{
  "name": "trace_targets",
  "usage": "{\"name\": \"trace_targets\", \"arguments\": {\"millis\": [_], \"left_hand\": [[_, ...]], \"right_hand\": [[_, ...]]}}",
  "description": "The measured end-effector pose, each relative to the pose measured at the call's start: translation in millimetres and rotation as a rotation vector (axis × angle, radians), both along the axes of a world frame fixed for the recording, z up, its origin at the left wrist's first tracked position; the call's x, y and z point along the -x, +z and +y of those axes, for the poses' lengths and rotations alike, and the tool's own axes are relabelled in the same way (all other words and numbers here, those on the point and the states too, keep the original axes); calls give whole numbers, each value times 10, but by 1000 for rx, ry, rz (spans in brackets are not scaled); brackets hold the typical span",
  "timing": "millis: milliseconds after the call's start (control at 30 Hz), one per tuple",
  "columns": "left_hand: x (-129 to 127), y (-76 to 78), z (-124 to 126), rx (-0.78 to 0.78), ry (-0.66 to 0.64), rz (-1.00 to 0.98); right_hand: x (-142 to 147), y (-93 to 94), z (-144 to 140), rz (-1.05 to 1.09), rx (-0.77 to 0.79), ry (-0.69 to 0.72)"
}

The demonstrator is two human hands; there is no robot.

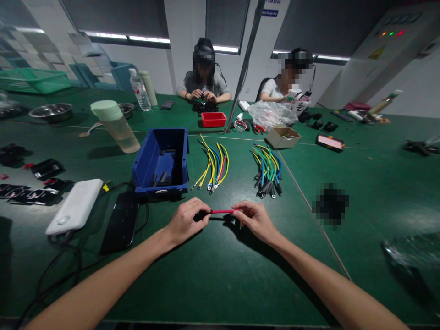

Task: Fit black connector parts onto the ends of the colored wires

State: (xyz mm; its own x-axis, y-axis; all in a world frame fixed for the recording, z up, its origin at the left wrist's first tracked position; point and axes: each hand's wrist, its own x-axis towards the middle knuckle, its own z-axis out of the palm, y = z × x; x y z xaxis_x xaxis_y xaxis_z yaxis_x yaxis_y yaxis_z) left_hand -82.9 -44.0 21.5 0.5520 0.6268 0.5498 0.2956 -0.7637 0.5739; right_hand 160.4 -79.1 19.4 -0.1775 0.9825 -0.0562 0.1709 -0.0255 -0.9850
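The left hand (185,221) pinched a black sleeve at one end of a short red wire (222,211), and the right hand (253,219) pinched the other end, holding it level just above the green bench (213,270). Beyond lay a blue bin (161,160), a bundle of coloured wires (213,166) and a second sleeved bundle (267,170)

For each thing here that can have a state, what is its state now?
left hand: pinching the red wire's dark end
right hand: pinching the other end
red wire: held level above the table
blue bin: open, dark parts inside
cardboard box: open
water bottle: upright, capped
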Motion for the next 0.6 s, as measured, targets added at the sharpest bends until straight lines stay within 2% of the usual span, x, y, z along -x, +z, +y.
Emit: {"name": "trace_targets", "arguments": {"millis": [100, 300, 433, 600], "left_hand": [[-8, 2, -10, -7, -10, 3], [-8, 21, -21, 15, 67, -11], [0, 45, -16, 74, 152, 30], [8, 38, -14, 115, 137, 44]], "right_hand": [[-3, -23, 10, 17, 12, -10], [-15, -22, 54, 112, 9, -174], [-23, -10, 62, 138, 1, -187], [-25, 3, 64, 132, -1, -194]]}}
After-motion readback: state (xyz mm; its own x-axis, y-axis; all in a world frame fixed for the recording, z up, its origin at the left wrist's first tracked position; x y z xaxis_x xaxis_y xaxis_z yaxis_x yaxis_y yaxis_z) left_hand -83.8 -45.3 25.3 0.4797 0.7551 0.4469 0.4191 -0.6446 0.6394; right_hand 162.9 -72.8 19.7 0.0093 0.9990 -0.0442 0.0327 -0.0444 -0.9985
